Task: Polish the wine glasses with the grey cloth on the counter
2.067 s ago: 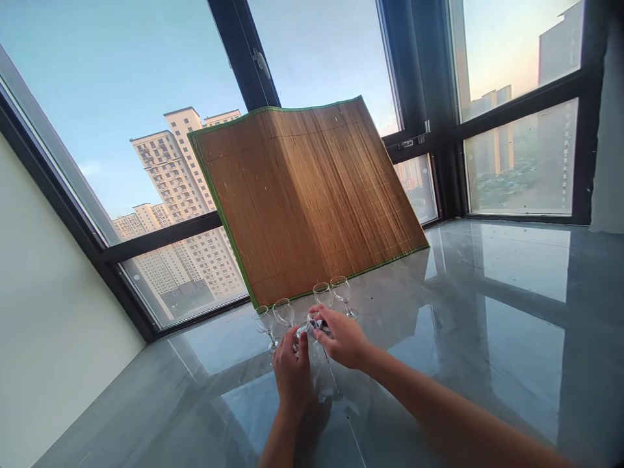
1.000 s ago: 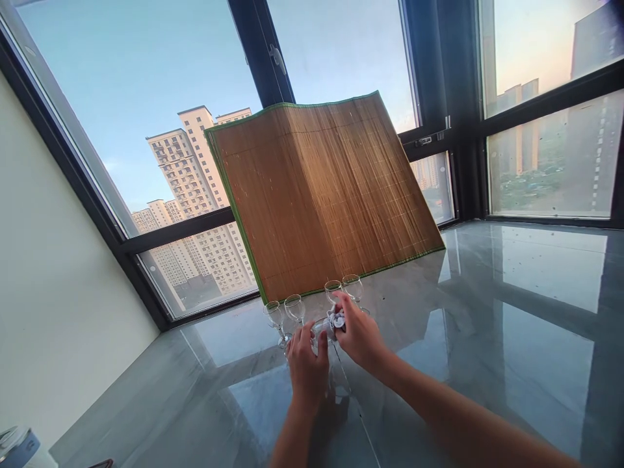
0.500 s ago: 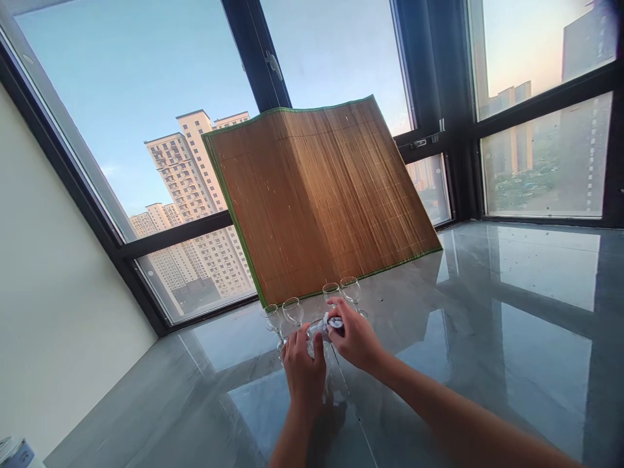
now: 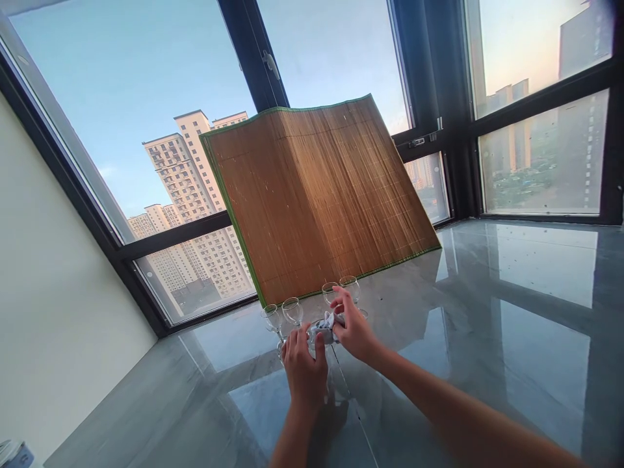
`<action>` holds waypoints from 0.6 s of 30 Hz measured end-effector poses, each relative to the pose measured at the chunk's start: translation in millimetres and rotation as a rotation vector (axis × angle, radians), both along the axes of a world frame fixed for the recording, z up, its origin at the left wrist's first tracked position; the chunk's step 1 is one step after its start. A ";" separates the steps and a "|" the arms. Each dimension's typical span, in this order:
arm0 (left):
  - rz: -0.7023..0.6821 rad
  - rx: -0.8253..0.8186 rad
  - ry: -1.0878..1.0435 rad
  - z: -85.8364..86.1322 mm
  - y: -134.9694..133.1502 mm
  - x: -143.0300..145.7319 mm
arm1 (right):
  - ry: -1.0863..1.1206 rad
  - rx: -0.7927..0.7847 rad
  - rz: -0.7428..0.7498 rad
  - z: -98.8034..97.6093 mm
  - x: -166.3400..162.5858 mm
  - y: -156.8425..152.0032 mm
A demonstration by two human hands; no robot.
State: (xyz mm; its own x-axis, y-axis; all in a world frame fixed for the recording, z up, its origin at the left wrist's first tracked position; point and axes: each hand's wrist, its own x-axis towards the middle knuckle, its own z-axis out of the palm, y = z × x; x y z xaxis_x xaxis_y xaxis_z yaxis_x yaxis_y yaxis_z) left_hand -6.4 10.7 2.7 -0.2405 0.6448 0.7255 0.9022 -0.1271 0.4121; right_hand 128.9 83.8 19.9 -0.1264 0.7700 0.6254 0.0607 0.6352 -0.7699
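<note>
My left hand [image 4: 305,364] is closed around a clear wine glass [image 4: 314,336], tilted with its mouth towards the right. Its stem and base are mostly hidden by that hand. In my right hand [image 4: 355,335] is a bunched whitish-grey cloth [image 4: 329,321], pinched between the fingers and partly inside the bowl of the held glass. Two stemmed glasses stand just beyond my left hand, one a left glass [image 4: 270,318] and one a right glass [image 4: 292,312]. Behind my right hand are two more, a nearer glass [image 4: 329,294] and a farther glass [image 4: 350,286].
A brown slatted mat [image 4: 322,201] with green edging leans against the windows behind the glasses. The shiny grey stone surface [image 4: 205,403] reflects the panes. At the left rises a white wall [image 4: 58,260], and a pale container [image 4: 17,455] shows in the bottom left corner.
The cloth has gone deeper into the held glass, and my right hand has shifted slightly with it. My left hand keeps its grip almost in place.
</note>
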 end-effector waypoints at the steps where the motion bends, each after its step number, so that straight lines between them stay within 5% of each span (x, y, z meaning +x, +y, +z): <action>1: 0.003 0.002 0.001 0.3 -0.2 0.0 | 0.006 -0.022 -0.007 -0.5 0.0 1.5; 10: -0.032 0.056 0.050 -1.8 -0.8 -4.1 | -0.101 -0.310 0.132 2.2 3.8 0.2; 18: -0.148 0.044 0.153 -0.7 -3.4 -1.7 | -0.377 -0.271 0.051 6.4 11.8 0.0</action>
